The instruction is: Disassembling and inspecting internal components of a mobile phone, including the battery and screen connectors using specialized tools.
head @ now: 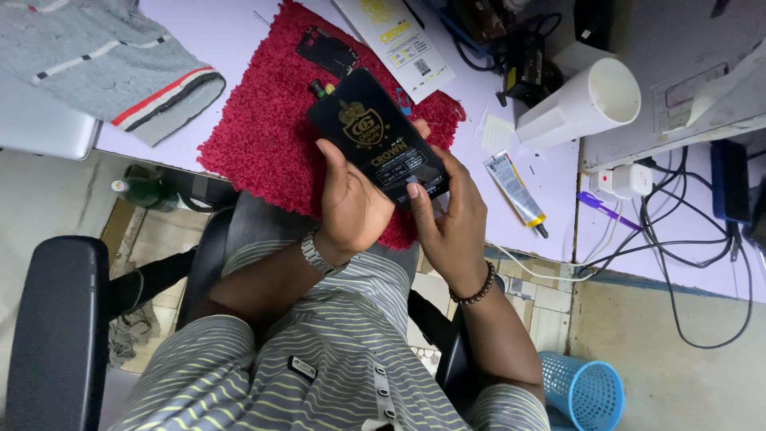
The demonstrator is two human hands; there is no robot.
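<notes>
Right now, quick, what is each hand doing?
Left hand: closed on the black packet.
Right hand: closed on the same packet's lower end.

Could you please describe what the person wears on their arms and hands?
The left wrist carries a silver metal-link watch, the right wrist a bracelet of dark brown beads. Both forearms are bare, with no gloves or rings visible. The shirt is grey with pale stripes.

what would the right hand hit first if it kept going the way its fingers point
The right hand points up and left, its fingers already on the black flat package that the left hand also holds. Beyond that lies the red mat, though depth is hard to judge.
</notes>
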